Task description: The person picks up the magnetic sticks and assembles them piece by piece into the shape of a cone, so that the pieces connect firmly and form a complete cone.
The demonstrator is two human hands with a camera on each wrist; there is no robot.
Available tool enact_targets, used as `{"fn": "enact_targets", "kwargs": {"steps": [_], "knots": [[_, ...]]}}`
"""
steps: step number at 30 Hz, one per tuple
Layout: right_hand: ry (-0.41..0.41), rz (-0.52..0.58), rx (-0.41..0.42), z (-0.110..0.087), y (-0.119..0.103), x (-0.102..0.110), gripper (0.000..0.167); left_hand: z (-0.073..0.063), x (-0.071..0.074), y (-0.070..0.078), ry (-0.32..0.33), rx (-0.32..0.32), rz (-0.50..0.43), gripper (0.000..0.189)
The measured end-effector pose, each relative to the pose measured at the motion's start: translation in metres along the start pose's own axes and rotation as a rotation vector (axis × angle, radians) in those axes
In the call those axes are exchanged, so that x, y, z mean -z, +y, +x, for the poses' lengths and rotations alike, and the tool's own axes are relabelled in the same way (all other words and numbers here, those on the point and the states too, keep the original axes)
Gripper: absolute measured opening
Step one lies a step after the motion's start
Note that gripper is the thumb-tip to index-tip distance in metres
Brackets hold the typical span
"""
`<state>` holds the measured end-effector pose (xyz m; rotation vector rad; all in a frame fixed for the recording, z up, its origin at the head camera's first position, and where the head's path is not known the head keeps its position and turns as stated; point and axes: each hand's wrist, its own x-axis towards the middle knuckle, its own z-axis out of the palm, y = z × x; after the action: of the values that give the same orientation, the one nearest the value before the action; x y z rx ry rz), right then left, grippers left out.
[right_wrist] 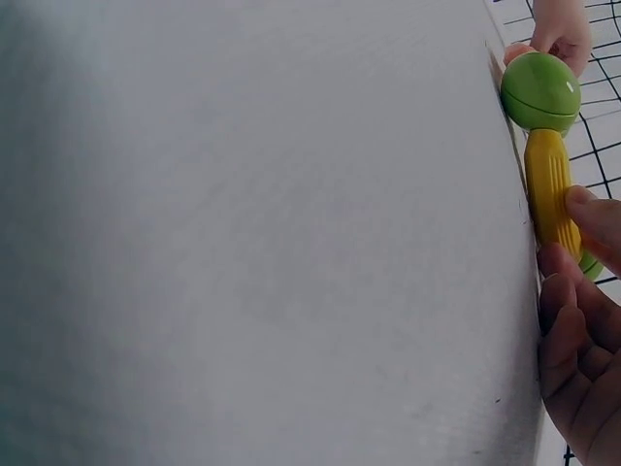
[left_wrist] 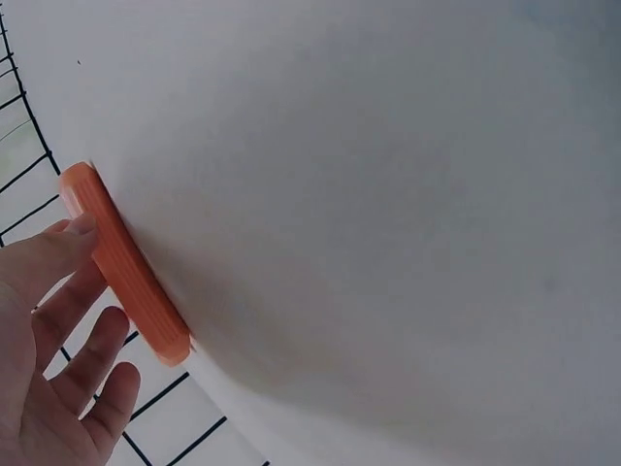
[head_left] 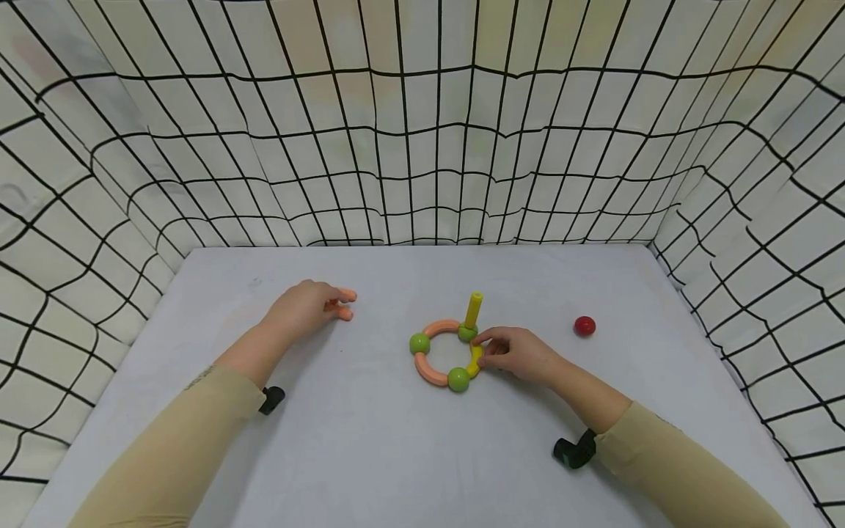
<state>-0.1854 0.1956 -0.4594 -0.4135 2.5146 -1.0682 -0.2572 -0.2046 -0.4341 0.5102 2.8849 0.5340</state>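
In the head view, my left hand (head_left: 300, 312) is at the left of the table, pinching an orange curved rod (left_wrist: 126, 267) between thumb and fingers. The other fingers of that hand are loosely bent beside the rod. My right hand (head_left: 518, 353) holds a yellow curved rod (right_wrist: 549, 184), thumb on one side and fingertips at its end. This rod is part of a ring with two orange curved rods (head_left: 430, 370) and green balls (head_left: 458, 379). A straight yellow stick (head_left: 473, 309) rises from the ring's far-right green ball (head_left: 467, 332).
A red ball (head_left: 584, 326) lies to the right of my right hand. The white table (head_left: 370, 455) is bordered by white walls with black netting (head_left: 422, 176) at the back and sides. Black wrist devices (head_left: 574, 450) hang below both sleeves.
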Motion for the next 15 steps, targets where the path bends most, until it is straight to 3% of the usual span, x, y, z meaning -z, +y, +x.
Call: {"fn": "enact_targets", "kwargs": {"steps": [5, 11, 15], "knots": [[-0.001, -0.004, -0.002, 0.0007, 0.0007, -0.0001, 0.029, 0.0003, -0.0004, 0.0017, 0.023, -0.061, 0.083, 0.040], [-0.002, 0.001, -0.002, 0.0007, 0.0002, 0.0002, 0.029, -0.0002, 0.0000, 0.0069, -0.049, -0.003, 0.015, 0.040], [-0.006, 0.007, -0.004, 0.0007, -0.0002, 0.0001, 0.028, -0.0016, -0.0010, 0.0080, -0.059, -0.013, 0.037, 0.035]]}}
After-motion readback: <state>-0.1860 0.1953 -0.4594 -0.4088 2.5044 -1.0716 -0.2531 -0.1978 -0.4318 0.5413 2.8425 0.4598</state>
